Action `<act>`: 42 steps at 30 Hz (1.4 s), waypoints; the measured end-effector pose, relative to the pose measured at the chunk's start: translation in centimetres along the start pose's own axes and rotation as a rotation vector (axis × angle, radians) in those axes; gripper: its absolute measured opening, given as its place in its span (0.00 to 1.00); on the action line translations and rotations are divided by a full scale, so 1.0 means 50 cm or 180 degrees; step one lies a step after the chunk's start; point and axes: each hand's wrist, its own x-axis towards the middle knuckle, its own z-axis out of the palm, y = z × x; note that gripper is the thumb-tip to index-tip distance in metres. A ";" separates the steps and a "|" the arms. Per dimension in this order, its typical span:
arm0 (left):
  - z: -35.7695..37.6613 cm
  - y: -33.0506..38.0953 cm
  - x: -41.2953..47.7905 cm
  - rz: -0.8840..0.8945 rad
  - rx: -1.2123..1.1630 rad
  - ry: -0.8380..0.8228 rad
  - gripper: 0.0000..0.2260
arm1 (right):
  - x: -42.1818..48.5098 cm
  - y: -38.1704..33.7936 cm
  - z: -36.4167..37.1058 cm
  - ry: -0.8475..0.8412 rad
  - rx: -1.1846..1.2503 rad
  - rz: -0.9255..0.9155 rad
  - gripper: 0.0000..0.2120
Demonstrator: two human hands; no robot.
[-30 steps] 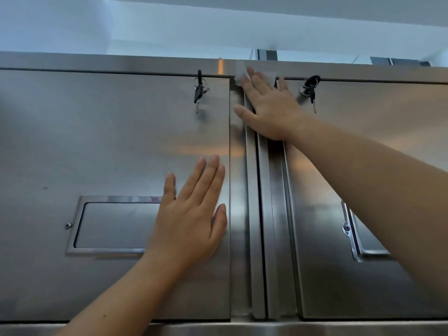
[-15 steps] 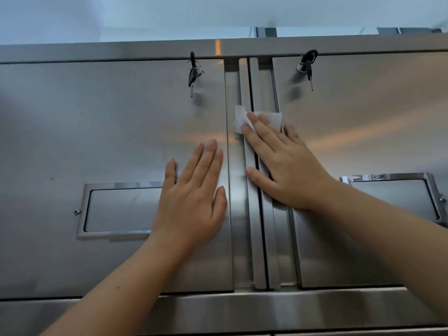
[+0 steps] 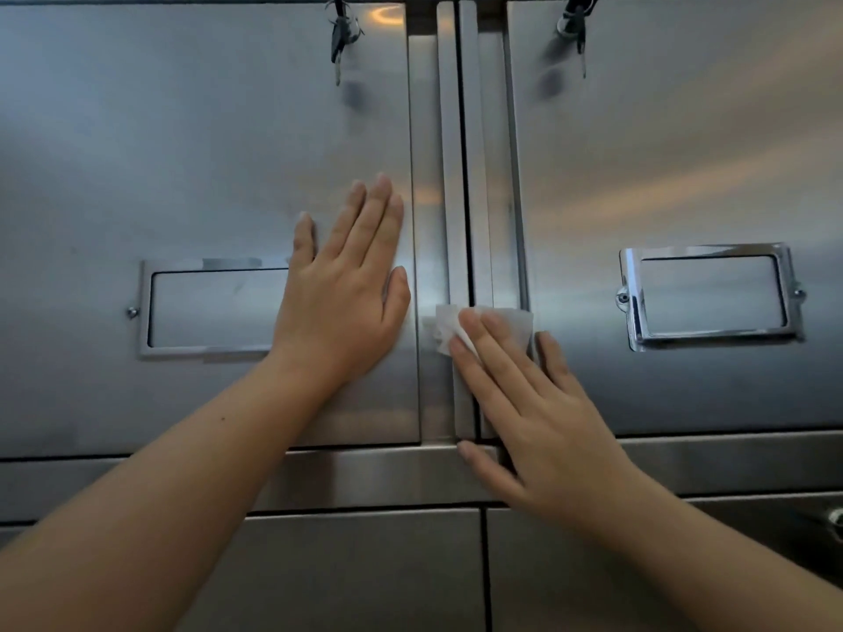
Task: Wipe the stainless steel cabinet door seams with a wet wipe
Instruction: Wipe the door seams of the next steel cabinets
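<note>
Fingers [image 3: 497, 358] of our right hand [image 3: 538, 431] lie straight and close together. They press the wipe [image 3: 517, 323] flat across the seam [image 3: 465, 175] between the left door [image 3: 182, 152] and the right door [image 3: 684, 152], low down and just above the rail [image 3: 365, 472], which the thumb touches. A second ago this hand was at the top of the seam and half a second ago about midway, so we have drawn the wipe down nearly the whole length in one stroke. We judge this seam almost done, with only the short stretch under our palm left. The gap along the rail and the seam between the lower doors [image 3: 365, 577] still wait, as far as we can judge. Our left hand [image 3: 342, 307] has not moved; it lies flat with straight fingers on the left door beside the seam, bracing it, and its little-finger edge covers the end of a label frame [image 3: 146, 307]. Further right, a second frame [image 3: 632, 294] sits well clear of the stroke. Farthest up hang the left keys [image 3: 340, 38] and right keys [image 3: 575, 25], one set either side of the seam. Nothing blocks the wipe — though the raised strips [image 3: 449, 130] flanking the seam may keep it out of the gap itself
</note>
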 end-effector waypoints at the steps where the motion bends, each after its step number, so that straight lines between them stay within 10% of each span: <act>1: 0.000 0.000 0.000 -0.0003 0.0000 -0.0008 0.28 | -0.013 -0.010 0.004 0.0026 0.0018 0.0004 0.34; 42: -0.001 -0.008 -0.001 -0.0059 -0.0228 0.0088 0.25 | 0.005 -0.174 0.010 -0.0264 -0.0353 0.0955 0.35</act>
